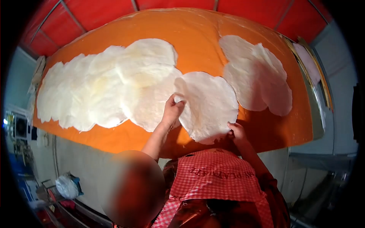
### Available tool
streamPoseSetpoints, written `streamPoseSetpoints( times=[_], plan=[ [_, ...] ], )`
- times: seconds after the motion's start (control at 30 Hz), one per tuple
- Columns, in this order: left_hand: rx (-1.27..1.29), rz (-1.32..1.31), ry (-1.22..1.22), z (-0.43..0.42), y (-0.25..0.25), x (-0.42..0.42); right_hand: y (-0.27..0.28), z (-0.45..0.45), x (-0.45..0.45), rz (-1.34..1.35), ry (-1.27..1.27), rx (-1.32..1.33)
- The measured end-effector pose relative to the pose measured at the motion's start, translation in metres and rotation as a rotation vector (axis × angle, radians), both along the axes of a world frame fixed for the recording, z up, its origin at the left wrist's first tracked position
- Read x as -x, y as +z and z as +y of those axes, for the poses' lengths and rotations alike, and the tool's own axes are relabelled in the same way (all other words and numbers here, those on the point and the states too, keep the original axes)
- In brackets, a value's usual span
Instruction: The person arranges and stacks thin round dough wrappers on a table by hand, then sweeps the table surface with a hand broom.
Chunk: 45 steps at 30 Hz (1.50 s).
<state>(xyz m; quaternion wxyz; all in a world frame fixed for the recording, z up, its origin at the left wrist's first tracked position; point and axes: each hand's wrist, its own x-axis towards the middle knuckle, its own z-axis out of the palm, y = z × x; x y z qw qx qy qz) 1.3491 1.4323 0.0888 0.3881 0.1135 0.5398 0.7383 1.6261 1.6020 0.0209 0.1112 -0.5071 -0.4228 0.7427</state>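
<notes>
A thin, round white sheet (209,104) hangs between my two hands above the near edge of the orange-covered table (197,34). My left hand (174,108) pinches its left edge, where the rim folds over a little. Lower down on the right, my right hand (236,132) grips the sheet's edge between thumb and fingers. Left of the held sheet lies a long row of overlapping white sheets (102,81), some with yellowish patches. To the right, several more overlapping sheets (258,76) lie partly in shadow.
Boards and a pale folded item (307,62) stand along the table's right end. Red panels (178,4) line the far side. A plastic bag (67,186) sits on the lower left, near the floor. A blurred area covers the lower middle.
</notes>
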Motion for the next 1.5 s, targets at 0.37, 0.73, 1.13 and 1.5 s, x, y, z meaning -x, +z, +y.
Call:
streamPoseSetpoints(
  times=[0.37,0.73,1.13,1.5],
  plan=[
    [-0.253,0.271,0.321,-0.108,0.057,0.085,0.082,-0.011,0.167,0.257,0.353,-0.281],
    [0.282,0.028,0.607,-0.173,-0.076,0.070,0.002,-0.005,0.231,-0.128,0.575,-0.371],
    [0.186,0.166,0.690,-0.171,-0.116,0.071,-0.030,-0.006,0.245,0.252,0.371,-0.973],
    [0.879,1.484,0.924,-0.144,-0.079,0.045,-0.018,0.023,0.175,0.228,0.364,-0.715]
  ],
)
